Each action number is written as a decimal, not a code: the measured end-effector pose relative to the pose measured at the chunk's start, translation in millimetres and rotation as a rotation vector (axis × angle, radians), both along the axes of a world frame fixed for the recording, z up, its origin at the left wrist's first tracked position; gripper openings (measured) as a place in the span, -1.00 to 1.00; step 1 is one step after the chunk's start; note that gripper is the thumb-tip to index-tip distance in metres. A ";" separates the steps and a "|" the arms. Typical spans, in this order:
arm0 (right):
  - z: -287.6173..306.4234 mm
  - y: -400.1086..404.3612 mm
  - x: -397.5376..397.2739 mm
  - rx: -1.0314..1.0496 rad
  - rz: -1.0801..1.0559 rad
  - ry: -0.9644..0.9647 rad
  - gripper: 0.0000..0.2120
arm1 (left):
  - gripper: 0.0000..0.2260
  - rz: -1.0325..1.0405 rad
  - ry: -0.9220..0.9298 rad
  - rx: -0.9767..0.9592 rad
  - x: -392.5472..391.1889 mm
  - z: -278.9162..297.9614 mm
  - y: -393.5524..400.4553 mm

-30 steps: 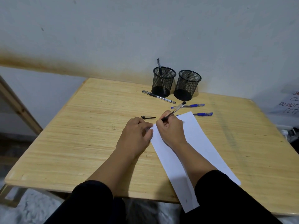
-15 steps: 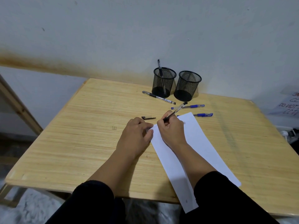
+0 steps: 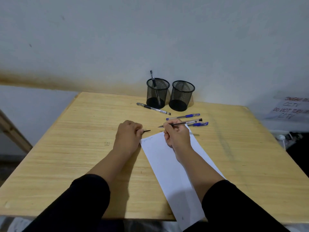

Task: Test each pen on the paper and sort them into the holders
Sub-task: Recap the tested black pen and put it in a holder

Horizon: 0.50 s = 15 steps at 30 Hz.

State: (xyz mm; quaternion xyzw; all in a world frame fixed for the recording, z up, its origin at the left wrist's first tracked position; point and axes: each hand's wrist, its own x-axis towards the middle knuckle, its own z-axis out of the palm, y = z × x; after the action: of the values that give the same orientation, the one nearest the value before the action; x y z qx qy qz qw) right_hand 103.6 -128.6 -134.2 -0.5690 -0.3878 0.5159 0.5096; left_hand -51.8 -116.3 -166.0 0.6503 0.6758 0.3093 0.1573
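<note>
The right hand (image 3: 177,136) holds a black pen (image 3: 182,123) in a writing pinch, fingers curled round the barrel. The pen lies almost level, its bare tip pointing left and raised off the paper (image 3: 173,166), its back end reaching right past the knuckles. The tip hangs above the wooden counter (image 3: 75,148), just beyond the sheet's far left corner, where a few faint scribbles (image 3: 148,139) show.

The left hand (image 3: 129,133) rests on the counter just left of the sheet, its fingers curled over a black pen cap (image 3: 146,131) whose thin clip end sticks out to the right. Whether the fingers actually pinch the cap or only lie on it cannot be told. The cap's end and the pen tip point at each other with a small gap between.

Beyond the right hand lie two blue pens: the farther blue pen (image 3: 183,116) on bare wood, and the nearer blue pen (image 3: 199,124) mostly hidden behind the held pen. Another black pen (image 3: 153,108) lies slantwise in front of the left mesh holder (image 3: 158,92), which has one pen (image 3: 153,78) standing in it. The right mesh holder (image 3: 182,95) sits just beside it, near the wall
</note>
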 end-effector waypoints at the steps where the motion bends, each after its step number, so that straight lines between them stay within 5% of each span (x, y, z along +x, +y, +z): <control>1: 2.5 1.0 2.3 -0.024 -0.009 0.031 -0.94 | -0.80 -0.014 0.036 -0.006 -0.3 0.4 2.9; 15: 24.6 7.1 9.2 0.112 0.049 0.076 -0.84 | -0.86 -0.076 -0.355 0.041 14.1 32.1 -3.9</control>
State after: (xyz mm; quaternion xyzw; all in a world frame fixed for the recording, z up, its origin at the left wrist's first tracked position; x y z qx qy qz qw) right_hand 112.9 -121.5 -109.6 -0.5098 -0.4104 0.5271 0.5422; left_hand -37.7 -120.2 -133.8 0.6136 0.6058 0.4269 0.2724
